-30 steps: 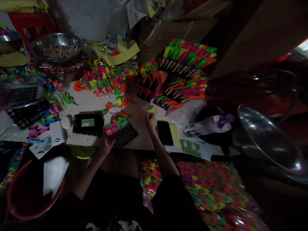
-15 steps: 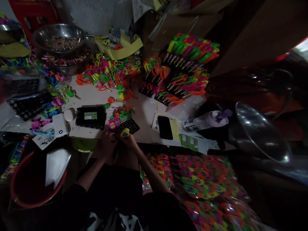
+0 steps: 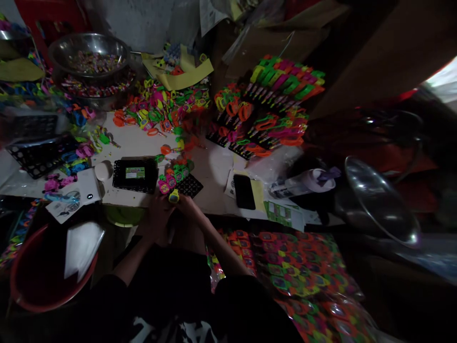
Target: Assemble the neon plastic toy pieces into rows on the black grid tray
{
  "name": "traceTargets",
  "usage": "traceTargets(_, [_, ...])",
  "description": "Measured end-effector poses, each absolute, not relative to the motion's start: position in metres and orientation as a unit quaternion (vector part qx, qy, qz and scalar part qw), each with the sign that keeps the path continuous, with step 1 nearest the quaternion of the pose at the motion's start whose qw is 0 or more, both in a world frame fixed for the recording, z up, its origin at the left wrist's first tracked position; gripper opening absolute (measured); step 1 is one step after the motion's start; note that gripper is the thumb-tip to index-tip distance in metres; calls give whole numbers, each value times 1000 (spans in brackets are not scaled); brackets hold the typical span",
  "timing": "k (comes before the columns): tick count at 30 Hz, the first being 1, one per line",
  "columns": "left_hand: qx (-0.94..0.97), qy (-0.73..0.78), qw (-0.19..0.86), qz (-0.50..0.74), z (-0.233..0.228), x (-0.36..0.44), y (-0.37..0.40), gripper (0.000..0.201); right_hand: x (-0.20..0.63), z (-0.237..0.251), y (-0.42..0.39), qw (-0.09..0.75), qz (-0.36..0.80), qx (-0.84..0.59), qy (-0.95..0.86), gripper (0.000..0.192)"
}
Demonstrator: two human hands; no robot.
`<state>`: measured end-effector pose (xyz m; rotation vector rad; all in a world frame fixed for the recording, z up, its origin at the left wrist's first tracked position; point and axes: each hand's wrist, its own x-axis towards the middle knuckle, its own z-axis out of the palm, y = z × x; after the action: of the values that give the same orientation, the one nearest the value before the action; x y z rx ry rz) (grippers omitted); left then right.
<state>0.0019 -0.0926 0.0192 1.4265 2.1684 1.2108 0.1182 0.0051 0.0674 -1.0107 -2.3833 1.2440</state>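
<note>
A yellow toy watch (image 3: 174,196) is between my hands at the table's near edge. My right hand (image 3: 186,205) has its fingers closed on this watch. Close by on the left, my left hand (image 3: 159,209) is curled beside the near left corner of a black perforated card (image 3: 193,186); its fingertips are dim, and what they grip cannot be made out. Pink and green toy watches (image 3: 181,172) sit in a row on the card, just beyond my fingers.
Left of my hands lies a stack of black perforated cards (image 3: 134,175). Loose toy watches (image 3: 157,109) are heaped behind. A phone (image 3: 244,191) and a bottle (image 3: 303,183) are on the right. Bagged watches (image 3: 296,262) lie below the table; a red bucket (image 3: 53,305) stands left.
The yellow watch has moved left, toward my left hand, and my right hand has shifted left with it. The card with the watches sits slightly further left in view.
</note>
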Motion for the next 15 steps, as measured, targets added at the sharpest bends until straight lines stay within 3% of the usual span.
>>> traceTargets(4, [510,753,126,397,17,1,-91,49,123,70,6,103,426,-340,-832,19])
traceTargets(11, [576,735,134,333,19,-11,-81,31,116,76,32,10,448,-296,-843,17])
traceTargets(15, [571,719,128,375,31,-18,-72,20,105,100,21,97,467,-300,-826,21])
